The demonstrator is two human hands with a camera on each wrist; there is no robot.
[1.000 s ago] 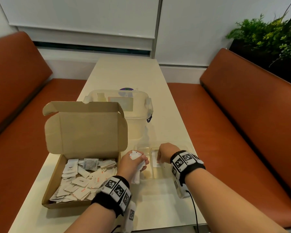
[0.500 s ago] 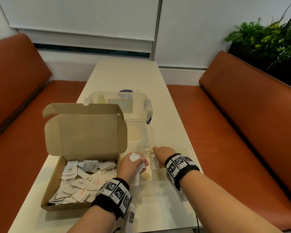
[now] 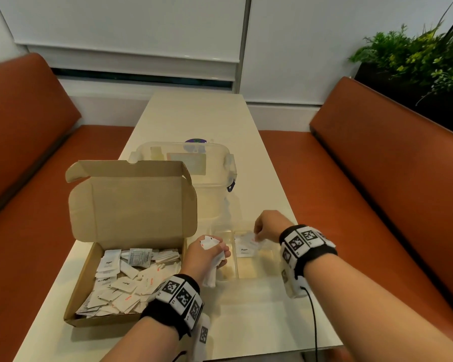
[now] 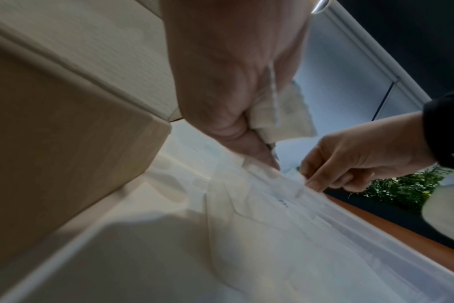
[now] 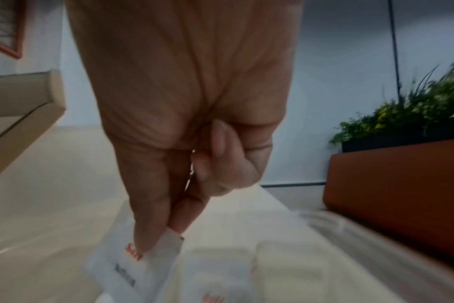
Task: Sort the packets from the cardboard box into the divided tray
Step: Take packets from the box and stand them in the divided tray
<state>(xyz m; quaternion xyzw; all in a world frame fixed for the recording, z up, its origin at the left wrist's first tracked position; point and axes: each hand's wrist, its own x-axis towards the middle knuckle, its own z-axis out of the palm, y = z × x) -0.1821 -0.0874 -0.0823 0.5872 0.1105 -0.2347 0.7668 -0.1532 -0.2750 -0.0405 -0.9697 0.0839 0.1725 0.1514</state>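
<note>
An open cardboard box at the left holds several white packets. To its right lies a clear divided tray with a black-lettered packet in one compartment. My left hand hovers at the tray's left edge and grips a bunch of white packets. My right hand is over the tray's far part; thumb and finger pinch a white packet with red print that hangs just above the tray.
A clear lidded plastic tub stands behind the box's raised lid. Orange benches flank the cream table. A planter with green plants is at the far right.
My right hand has moved a little farther over the tray with a red-printed packet in its pinch. My left hand has stayed by the tray's left edge with its bunch.
</note>
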